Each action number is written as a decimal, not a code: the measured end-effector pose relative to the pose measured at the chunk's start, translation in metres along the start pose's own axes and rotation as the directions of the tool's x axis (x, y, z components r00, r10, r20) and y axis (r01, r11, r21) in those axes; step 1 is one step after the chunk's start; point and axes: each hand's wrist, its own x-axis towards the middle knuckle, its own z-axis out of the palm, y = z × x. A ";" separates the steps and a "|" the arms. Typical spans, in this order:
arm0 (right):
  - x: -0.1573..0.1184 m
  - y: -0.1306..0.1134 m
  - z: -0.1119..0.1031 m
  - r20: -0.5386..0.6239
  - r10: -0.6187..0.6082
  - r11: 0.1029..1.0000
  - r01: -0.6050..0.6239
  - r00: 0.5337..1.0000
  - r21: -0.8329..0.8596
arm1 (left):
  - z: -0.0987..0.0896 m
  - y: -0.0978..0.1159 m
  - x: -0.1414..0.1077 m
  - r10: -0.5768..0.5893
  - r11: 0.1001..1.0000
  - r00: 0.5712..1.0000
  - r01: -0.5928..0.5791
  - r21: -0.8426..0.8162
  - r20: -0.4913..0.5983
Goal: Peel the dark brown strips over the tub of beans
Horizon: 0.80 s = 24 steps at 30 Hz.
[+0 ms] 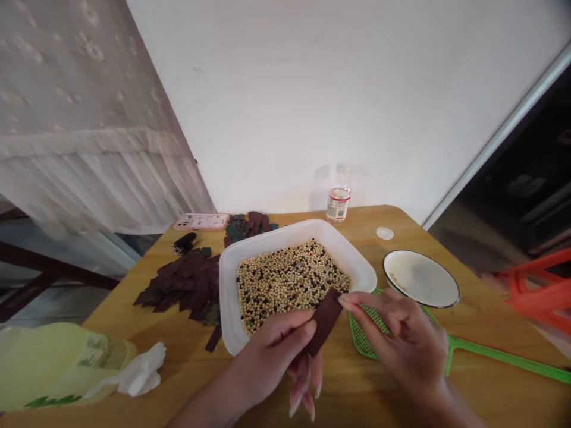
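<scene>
At the near side of the white tub [227, 297], the left hand [279, 351] grips a brown strip [324, 321] between its thumb and fingers, the thumb lying flat on the face of it. The strip is tilted, its upper end leaning right. At that end the right hand [410, 339] has thumb and forefinger closed on the corner in a pinch. The other fingers of the left hand hang down below the strip.

Behind the strip, the tub holds a spread of beads [289, 285], mostly cream, with many black and a few green and red ones mixed in. Beneath the right hand in this view lies a green swatter [499, 353], its mesh head beside the tub and its handle running off to the right.

Left of the tub is a pile [187, 282] of more brown strips, loosely overlapping. Behind it lie black keys [184, 242] and a pink phone [203, 222]; next to the phone is a smaller heap [254, 224] of brown and green pieces. A clear bottle [339, 204] stands near the wall [334, 89], and a white cap [384, 233] and a dark-rimmed plate [422, 276] rest on the right of the table [348, 392]. At the near left, white tissue [145, 371] lies against a yellow pack [53, 362]. Past the table's right side shows a red stool [542, 285]; on the left hangs a curtain [89, 119].
</scene>
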 end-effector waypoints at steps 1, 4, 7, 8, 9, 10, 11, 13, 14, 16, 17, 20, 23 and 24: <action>-0.001 0.000 0.000 0.016 -0.003 1.000 0.003 1.000 0.018 | 0.000 0.000 0.000 -0.001 1.000 1.000 0.001 -0.005 0.002; -0.003 -0.004 0.002 0.116 -0.034 0.995 0.023 0.993 0.094 | 0.000 -0.002 0.001 -0.001 0.999 1.000 0.001 -0.034 0.008; -0.004 -0.008 0.004 0.127 0.001 0.994 -0.014 0.992 0.105 | -0.001 -0.003 0.001 -0.001 1.000 1.000 0.001 -0.031 0.007; -0.004 -0.009 0.004 0.122 0.019 0.994 -0.032 0.992 0.105 | -0.001 -0.004 0.001 -0.001 1.000 1.000 0.001 -0.025 0.006; -0.004 -0.010 0.005 0.117 0.029 0.993 -0.042 0.993 0.110 | -0.001 -0.004 0.001 -0.003 1.000 1.000 0.003 -0.020 0.007; -0.004 -0.010 0.005 0.115 0.037 0.992 -0.050 0.993 0.117 | -0.001 -0.005 0.001 -0.005 1.000 1.000 0.005 -0.018 0.011; -0.004 -0.009 0.005 0.112 0.047 0.991 -0.061 0.993 0.119 | -0.001 -0.005 0.001 -0.009 1.000 1.000 0.009 -0.017 0.018; -0.004 -0.008 0.004 0.114 0.067 0.992 -0.078 0.991 0.102 | -0.001 -0.005 0.001 -0.024 1.000 0.999 0.024 -0.015 0.039; -0.003 -0.007 0.003 0.117 0.065 0.993 -0.076 0.991 0.089 | -0.001 -0.005 0.001 -0.027 1.000 0.999 0.028 -0.014 0.047; -0.002 -0.005 0.002 0.123 0.037 0.996 -0.046 0.992 0.076 | 0.000 -0.004 0.001 -0.023 1.000 0.999 0.023 -0.012 0.049; -0.001 -0.005 0.002 0.125 0.016 0.996 -0.027 0.992 0.085 | 0.000 -0.003 0.001 -0.017 1.000 0.999 0.018 -0.007 0.043; 0.002 -0.005 0.001 0.149 -0.014 0.992 -0.005 0.989 0.122 | -0.001 -0.001 0.000 -0.006 1.000 1.000 0.005 0.018 0.014; 0.001 -0.005 0.001 0.175 0.012 0.993 -0.032 0.985 0.115 | 0.000 -0.001 0.000 -0.020 1.000 1.000 0.020 0.021 0.001; 0.000 -0.005 0.001 0.171 0.022 0.994 -0.040 0.985 0.100 | 0.000 -0.001 0.000 -0.025 1.000 1.000 0.025 0.018 0.005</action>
